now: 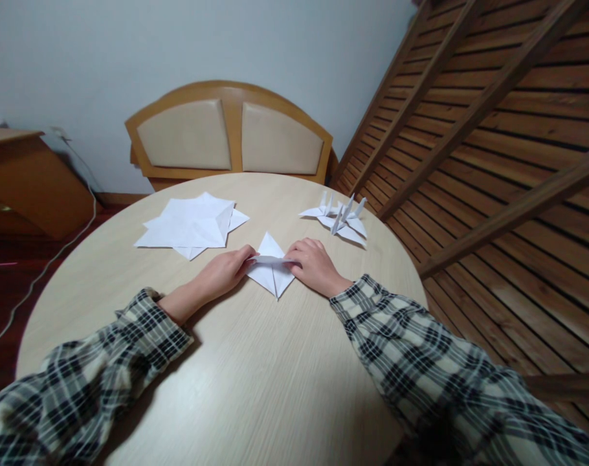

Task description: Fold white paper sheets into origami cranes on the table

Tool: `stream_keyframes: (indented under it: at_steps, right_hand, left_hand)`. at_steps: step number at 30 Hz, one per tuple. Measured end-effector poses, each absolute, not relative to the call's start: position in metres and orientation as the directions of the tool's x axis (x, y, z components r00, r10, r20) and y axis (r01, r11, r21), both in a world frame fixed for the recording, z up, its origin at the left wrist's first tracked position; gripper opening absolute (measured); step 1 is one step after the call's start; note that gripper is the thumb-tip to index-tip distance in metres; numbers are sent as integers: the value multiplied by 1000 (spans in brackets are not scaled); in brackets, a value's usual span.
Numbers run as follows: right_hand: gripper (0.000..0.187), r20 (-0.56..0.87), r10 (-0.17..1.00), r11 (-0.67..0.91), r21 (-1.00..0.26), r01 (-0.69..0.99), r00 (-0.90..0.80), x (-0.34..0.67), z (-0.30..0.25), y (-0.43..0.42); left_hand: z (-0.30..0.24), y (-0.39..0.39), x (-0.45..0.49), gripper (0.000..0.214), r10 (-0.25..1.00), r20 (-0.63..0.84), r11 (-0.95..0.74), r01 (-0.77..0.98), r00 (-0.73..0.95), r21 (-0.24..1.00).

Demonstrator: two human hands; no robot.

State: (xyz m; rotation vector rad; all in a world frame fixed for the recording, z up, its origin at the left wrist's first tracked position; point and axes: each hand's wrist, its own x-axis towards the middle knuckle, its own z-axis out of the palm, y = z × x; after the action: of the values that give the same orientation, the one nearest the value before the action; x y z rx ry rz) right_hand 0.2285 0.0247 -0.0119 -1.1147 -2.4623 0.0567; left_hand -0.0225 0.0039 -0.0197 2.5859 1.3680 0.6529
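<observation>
A folded white sheet of origami paper (271, 277) lies diamond-shaped on the round table, one corner pointing toward me and one away. Across its middle a flap stands partly raised. My left hand (232, 265) pinches the flap's left end between thumb and fingers. At the opposite end, my right hand (314, 262) grips the flap with its fingers curled, and its fingertips are partly hidden. A center crease runs down the near half of the paper.
Several white sheets (188, 221) are stacked at the table's back left. Folded paper cranes (345, 223) stand at the back right. Behind the round table (255, 369) is a padded headboard (236, 129); a slatted wooden wall (498, 129) slopes on the right.
</observation>
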Motion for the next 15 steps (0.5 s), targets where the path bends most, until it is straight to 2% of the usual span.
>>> stream_keyframes:
  at_steps: [8, 15]
  right_hand:
    - [16, 382, 728, 670, -222, 708, -570, 229, -13, 26]
    - [18, 416, 744, 628, -168, 760, -523, 223, -14, 26]
  left_hand:
    - [-17, 1, -18, 10, 821, 314, -570, 719, 477, 398]
    - [-19, 2, -7, 14, 878, 344, -453, 809, 332, 374]
